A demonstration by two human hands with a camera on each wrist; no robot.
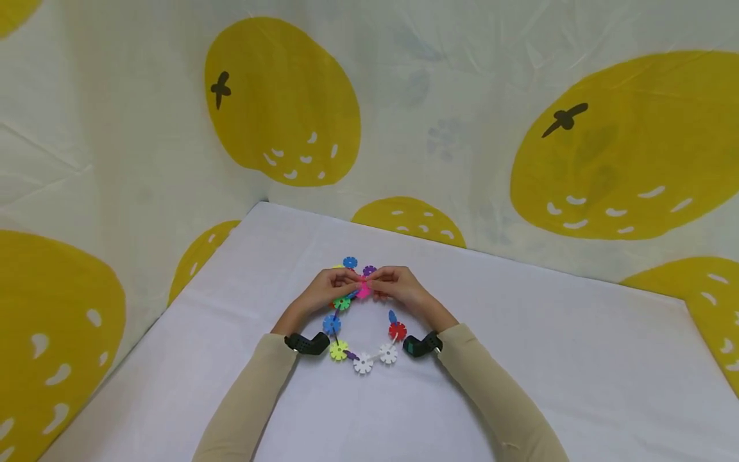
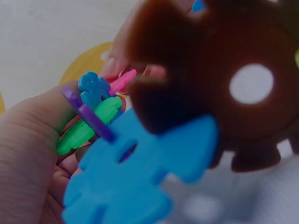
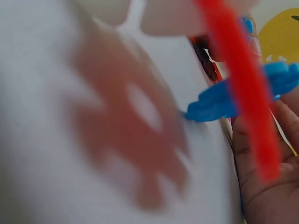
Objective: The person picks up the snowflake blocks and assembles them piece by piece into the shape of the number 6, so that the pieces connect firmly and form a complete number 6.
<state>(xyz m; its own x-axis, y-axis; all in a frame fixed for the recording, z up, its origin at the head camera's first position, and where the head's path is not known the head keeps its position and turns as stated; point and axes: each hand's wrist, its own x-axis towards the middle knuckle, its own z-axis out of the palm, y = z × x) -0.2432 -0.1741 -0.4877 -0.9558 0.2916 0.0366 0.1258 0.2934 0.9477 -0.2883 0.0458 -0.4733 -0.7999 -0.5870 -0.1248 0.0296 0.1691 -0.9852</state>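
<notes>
A chain of colourful plastic snowflake discs curves over the table, with a green disc (image 1: pixel 342 303), a yellow disc (image 1: pixel 339 350), a white disc (image 1: pixel 362 364) and a red disc (image 1: pixel 397 331) among its links. My left hand (image 1: pixel 329 290) grips the chain's far left end, where a small blue disc (image 2: pixel 91 86) and a green one (image 2: pixel 88 128) sit by the thumb. Between the fingertips of both hands stands a pink disc (image 1: pixel 363 292), pinched by my right hand (image 1: pixel 401 285) and meeting the blue disc. Its fingertips are partly hidden in the right wrist view.
Beyond the hands lie loose discs, including a blue one (image 1: pixel 349 262) and a purple one (image 1: pixel 369 271). The chain's other end, a blue disc (image 1: pixel 393 317), points up near the right wrist. A white cloth covers the table (image 1: pixel 548 359); a fruit-patterned curtain (image 1: pixel 404 128) hangs behind.
</notes>
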